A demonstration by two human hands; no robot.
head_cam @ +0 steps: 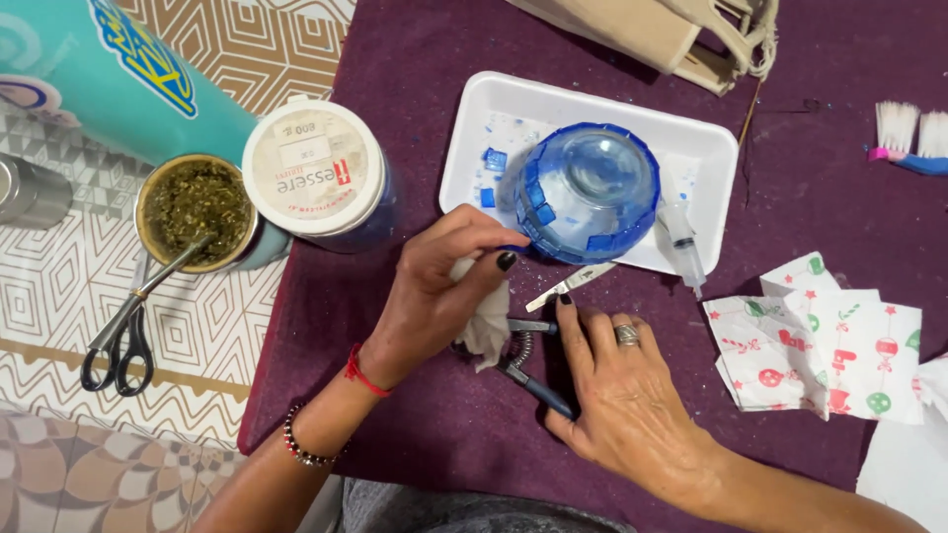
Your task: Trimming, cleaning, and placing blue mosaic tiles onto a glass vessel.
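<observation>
My left hand (439,296) is closed around a crumpled white tissue (486,326), fingertips touching the rim of an upturned blue glass bowl (589,190) covered with small blue tiles. The bowl stands in a white foam tray (474,148). My right hand (617,390), with a ring on one finger, lies over blue-handled pliers (528,370) on the purple cloth, fingers curled on the handles. A thin metal blade (571,285) lies just beyond its fingertips. A plastic syringe (681,242) rests at the tray's near right edge.
A white-lidded jar (314,168), a cup of green herb with a metal straw (196,209), black scissors (118,347) and a teal flask (109,79) stand left. Printed paper napkins (825,345) lie right, brushes (908,138) far right, a beige cloth bag (671,35) at the back.
</observation>
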